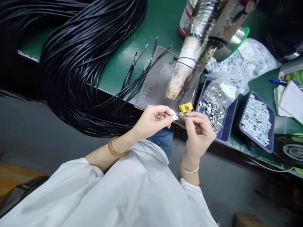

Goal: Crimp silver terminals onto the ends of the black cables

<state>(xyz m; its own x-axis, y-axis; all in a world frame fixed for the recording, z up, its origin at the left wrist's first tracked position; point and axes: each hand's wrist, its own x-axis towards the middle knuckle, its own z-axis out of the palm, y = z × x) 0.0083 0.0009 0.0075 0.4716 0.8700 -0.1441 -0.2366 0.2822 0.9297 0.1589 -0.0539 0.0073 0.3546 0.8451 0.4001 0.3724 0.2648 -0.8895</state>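
In the middle of the head view my left hand is closed, its thumb and index finger pinching a thin wire end. White wrapping covers some of its fingertips. Facing it, my right hand pinches a small metal piece that meets the wire's tip; its exact kind is too small to make out. Just beyond the fingertips is a yellow block. Black cables lie in a large bundle to the left, several of their stripped ends resting on the bench.
A plastic-wrapped tube slants down over a dark plate. To the right, one blue tray holds shiny metal parts, and another tray holds pale pieces. Plastic bags and a green-rimmed spool sit behind them on the green bench.
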